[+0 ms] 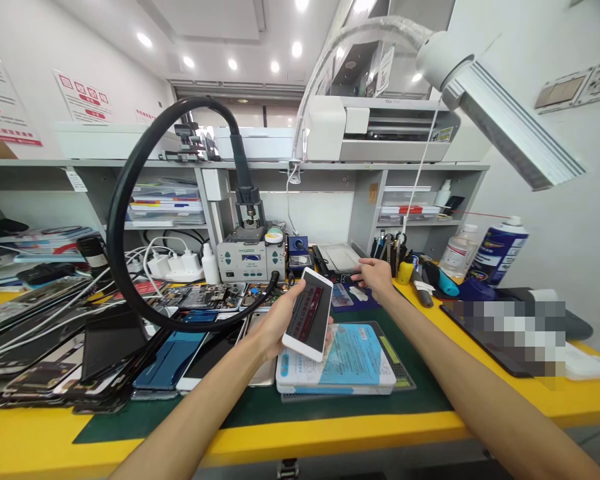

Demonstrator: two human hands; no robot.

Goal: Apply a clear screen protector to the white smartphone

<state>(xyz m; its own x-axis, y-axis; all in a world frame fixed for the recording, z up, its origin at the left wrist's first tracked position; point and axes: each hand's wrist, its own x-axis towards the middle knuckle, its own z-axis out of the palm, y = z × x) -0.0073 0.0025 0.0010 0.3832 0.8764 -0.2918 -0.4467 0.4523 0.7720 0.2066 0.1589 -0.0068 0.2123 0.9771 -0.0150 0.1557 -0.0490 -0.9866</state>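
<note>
In front and to the right of the grey station, the left hand's grip is pinching a white phone; farther right, the right hand's grip is hovering loosely spread. Left, clear boxes are sitting stacked, contents unclear.

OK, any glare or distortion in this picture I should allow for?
All in the head view: ceiling lights glare as white spots; wide-angle stretch seems strongest toward the edges, as on the lamp; the phone shows reddish text, possibly a reflection; pixelation hides part of the black panel.
</note>
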